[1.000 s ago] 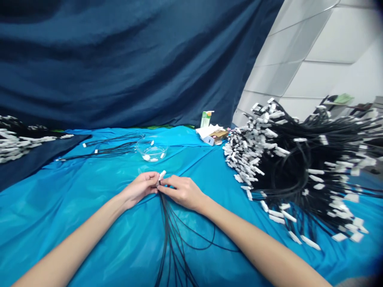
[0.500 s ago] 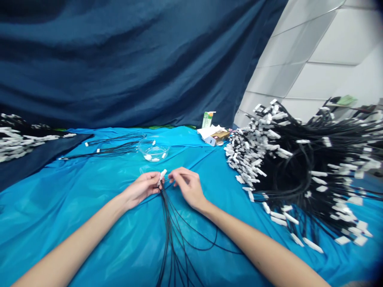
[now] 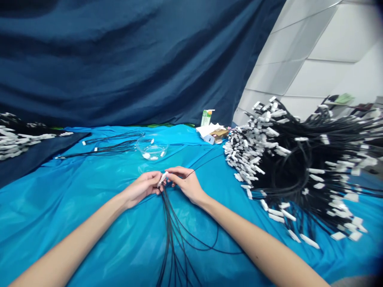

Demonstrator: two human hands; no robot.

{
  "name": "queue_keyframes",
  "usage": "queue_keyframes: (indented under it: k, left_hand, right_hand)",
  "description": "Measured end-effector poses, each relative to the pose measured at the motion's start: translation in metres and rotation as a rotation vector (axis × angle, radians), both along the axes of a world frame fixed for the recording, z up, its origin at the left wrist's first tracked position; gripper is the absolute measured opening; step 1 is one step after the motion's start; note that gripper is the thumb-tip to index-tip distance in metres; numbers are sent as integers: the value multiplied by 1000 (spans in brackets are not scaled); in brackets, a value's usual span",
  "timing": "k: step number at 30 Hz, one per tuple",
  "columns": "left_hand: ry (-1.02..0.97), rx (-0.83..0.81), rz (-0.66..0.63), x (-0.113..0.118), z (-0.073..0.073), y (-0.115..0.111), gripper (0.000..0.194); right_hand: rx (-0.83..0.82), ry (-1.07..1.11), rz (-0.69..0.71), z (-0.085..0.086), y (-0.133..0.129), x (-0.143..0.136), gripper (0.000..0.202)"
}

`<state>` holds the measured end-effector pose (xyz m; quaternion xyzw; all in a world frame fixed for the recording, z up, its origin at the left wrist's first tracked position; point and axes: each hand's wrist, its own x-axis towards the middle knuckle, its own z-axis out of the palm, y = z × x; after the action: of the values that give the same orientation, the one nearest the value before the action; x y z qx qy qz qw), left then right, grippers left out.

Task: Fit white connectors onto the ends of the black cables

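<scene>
My left hand (image 3: 145,186) is closed around a small white connector (image 3: 162,179) in front of me, its top end showing between the fingers. Several thin black cables (image 3: 170,227) run from it down over the blue sheet towards me. My right hand (image 3: 186,184) meets it from the other side, thumb and fingers pinched at the connector's edge. One thin black cable (image 3: 206,162) passes out from this hand towards the upper right. The pinched part itself is hidden by the fingertips.
Beyond my hands stands a clear bowl (image 3: 152,148) with several white pieces. Bundled cables (image 3: 116,148) lie left of it. A big heap of black cables with white connectors (image 3: 287,171) fills the right; another pile (image 3: 18,139) is far left. A small box (image 3: 214,137) sits at the back.
My right hand has closed in on the connector, where its fingers were a little apart from it. A thin cable now stretches up and right from that hand. My left hand keeps its grip.
</scene>
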<state>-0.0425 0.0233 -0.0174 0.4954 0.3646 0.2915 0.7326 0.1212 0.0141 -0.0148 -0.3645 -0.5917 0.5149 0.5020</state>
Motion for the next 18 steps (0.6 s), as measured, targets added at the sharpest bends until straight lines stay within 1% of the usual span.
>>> queue_keyframes:
  k: [3, 5, 7, 9, 10, 13, 15, 17, 18]
  left_hand:
    - [14, 23, 10, 1, 1, 0, 39]
    - [39, 45, 14, 2, 0, 0, 40]
    - [54, 50, 31, 2, -1, 0, 42]
    - [60, 35, 58, 3, -2, 1, 43]
    - [59, 25, 73, 3, -3, 2, 44]
    - [60, -11, 112, 3, -4, 4, 46]
    - [67, -30, 139, 4, -4, 4, 48]
    - [72, -46, 161, 4, -4, 4, 50]
    - [72, -51, 168, 4, -3, 4, 50]
  right_hand:
    - [39, -36, 3, 2, -1, -1, 24]
    - [22, -23, -17, 5, -1, -3, 26]
    - [-93, 87, -62, 10, 0, -3, 30]
    - [-250, 263, -121, 16, 3, 2, 35]
    - [-302, 338, -145, 19, 6, 6, 37]
    - [-343, 455, -337, 27, 18, 24, 35]
    - [-346, 441, -457, 30, 25, 36, 36]
    - [-326, 349, -527, 30, 31, 47, 38]
    - [-292, 277, -540, 29, 33, 50, 39]
